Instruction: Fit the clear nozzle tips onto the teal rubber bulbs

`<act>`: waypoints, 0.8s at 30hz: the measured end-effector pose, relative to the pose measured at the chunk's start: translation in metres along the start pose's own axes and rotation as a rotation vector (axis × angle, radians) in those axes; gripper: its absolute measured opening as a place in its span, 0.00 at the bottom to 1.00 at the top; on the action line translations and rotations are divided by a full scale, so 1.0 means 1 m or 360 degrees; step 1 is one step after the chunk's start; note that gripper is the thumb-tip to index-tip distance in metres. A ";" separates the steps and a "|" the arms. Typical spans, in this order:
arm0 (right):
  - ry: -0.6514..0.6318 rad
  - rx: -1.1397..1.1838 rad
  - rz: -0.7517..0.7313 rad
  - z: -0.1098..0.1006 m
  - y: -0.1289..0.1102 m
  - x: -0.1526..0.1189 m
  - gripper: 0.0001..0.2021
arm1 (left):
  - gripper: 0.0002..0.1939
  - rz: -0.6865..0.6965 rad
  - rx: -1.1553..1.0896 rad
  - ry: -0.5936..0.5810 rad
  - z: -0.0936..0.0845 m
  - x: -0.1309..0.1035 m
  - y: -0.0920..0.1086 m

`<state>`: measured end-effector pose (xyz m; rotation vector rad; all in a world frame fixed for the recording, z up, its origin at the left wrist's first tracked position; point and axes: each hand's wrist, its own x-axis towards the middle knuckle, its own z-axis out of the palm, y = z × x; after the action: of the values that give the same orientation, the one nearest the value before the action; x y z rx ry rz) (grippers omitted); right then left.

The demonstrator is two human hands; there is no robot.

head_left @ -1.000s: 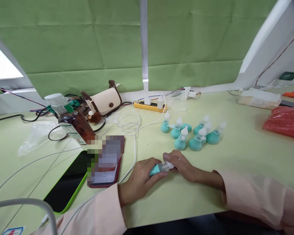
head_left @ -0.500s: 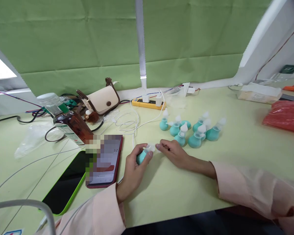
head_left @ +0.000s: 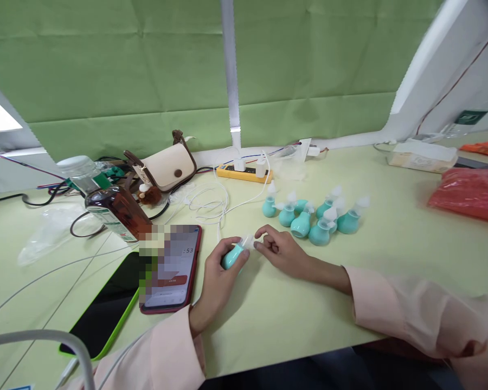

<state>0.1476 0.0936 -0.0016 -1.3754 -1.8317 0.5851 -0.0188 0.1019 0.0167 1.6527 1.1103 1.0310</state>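
Observation:
My left hand [head_left: 218,276] is closed round a small teal bulb [head_left: 232,257] with a clear tip pointing up and to the right. Close to that tip is my right hand [head_left: 282,252], its thumb and index fingertip near the tip's end; whether they grip anything there is too small to tell. Behind my right hand stand several teal bulbs with whitish tips [head_left: 320,232]. Among them, one bulb [head_left: 300,225] lies tilted with its round base facing me.
A red-cased phone [head_left: 174,298] and a green-cased phone [head_left: 106,309] lie left of my left hand. Beyond them are an amber bottle [head_left: 120,208], a cream bag [head_left: 168,167], a yellow power strip [head_left: 244,173] and white cables. At the right lies a red package [head_left: 467,192].
One standing bulb in the group has tipped over, base toward me. My right index finger has lifted and spread slightly from the thumb. The view has shifted slightly.

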 end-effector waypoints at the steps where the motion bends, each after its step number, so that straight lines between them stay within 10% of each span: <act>1: -0.0008 0.0206 0.0006 -0.002 -0.001 0.000 0.07 | 0.11 0.0001 0.0034 -0.0021 0.000 0.000 0.001; 6: -0.0271 0.0844 0.0160 -0.007 -0.007 0.001 0.15 | 0.12 0.0060 0.0105 -0.0239 0.000 -0.004 0.002; 13: -0.0386 0.0605 -0.0003 -0.005 -0.012 -0.004 0.21 | 0.15 0.0184 0.0206 -0.0390 0.002 -0.009 0.002; 24: -0.0455 0.0944 0.0411 0.002 -0.010 0.002 0.23 | 0.09 0.0166 0.0084 -0.0482 0.002 -0.007 0.003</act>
<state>0.1401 0.0929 0.0052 -1.1565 -1.5076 1.3934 -0.0182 0.0939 0.0178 1.8536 0.8645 0.7872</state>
